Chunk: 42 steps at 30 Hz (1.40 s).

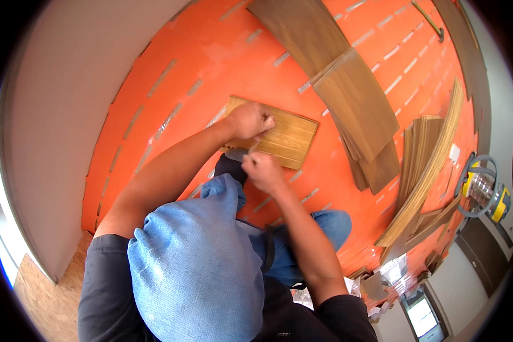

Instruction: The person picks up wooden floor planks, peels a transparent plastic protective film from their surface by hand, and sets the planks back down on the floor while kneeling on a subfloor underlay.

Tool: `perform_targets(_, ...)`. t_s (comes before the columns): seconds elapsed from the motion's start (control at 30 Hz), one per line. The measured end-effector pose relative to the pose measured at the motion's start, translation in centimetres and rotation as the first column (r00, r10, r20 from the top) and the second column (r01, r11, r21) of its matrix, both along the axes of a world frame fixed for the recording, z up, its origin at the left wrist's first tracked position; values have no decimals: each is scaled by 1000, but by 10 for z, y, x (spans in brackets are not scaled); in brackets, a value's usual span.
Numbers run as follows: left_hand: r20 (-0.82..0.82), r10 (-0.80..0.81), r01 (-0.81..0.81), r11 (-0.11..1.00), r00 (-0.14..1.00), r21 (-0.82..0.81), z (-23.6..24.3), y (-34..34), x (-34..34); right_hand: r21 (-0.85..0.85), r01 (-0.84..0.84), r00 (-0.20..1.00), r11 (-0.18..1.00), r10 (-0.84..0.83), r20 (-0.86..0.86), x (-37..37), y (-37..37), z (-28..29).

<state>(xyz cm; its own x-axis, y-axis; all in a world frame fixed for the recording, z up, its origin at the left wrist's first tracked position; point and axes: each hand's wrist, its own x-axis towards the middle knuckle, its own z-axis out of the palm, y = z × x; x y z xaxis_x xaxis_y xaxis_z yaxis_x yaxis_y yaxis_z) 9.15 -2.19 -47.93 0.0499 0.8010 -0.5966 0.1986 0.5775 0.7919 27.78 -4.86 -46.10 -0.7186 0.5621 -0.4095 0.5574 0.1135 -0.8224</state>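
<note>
A short piece of wooden flooring board [295, 134] lies on the orange underlay in front of me, with lettering on its upward face. Over its left part is my left hand [248, 120], fingers closed. Closer to my body, my right hand [263, 171] is also closed, just off the board's near edge. Something thin and pale seems to run between the two hands, too small and blurred to name. My knee in blue jeans [332, 228] is bent to the right of my right forearm.
Orange underlay [211, 51] with rows of slots covers the floor. Overlapping brown planks [356, 94] lie beyond the board; more stacked planks [419, 165] are at the right. A yellow and grey vacuum cleaner [484, 194] stands far right, a hammer [439, 33] lies at top right, and a white wall [80, 114] rises left.
</note>
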Motion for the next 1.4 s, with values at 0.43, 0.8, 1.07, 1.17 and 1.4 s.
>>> perform_targets(0.43, 476, 608, -556, 788, 635, -264, 6, -6, -37, -214, 311, 948, 926, -288, 134, 24, 27, 24)
perform_targets(0.8, 223, 783, -765, 618, 581, -178, 14, -48, -101, -626, 413, 842, 662, -540, -16, -23, 6, 16)
perform_targets(1.07, 279, 746, -726, 661, 605, -192, 18, -47, -96, -644, 254, 901, 722, -418, -113, -30, 18, 37)
perform_targets(1.17, 282, 678, -673, 728, 679, -129, 24, -40, -85, -580, 144, 926, 802, -316, -206, -48, 13, 47)
perform_targets(1.4, 412, 691, -720, 685, 595, -110, 44, -41, -92, -663, -73, 600, 745, -498, -626, -58, 79, 150)
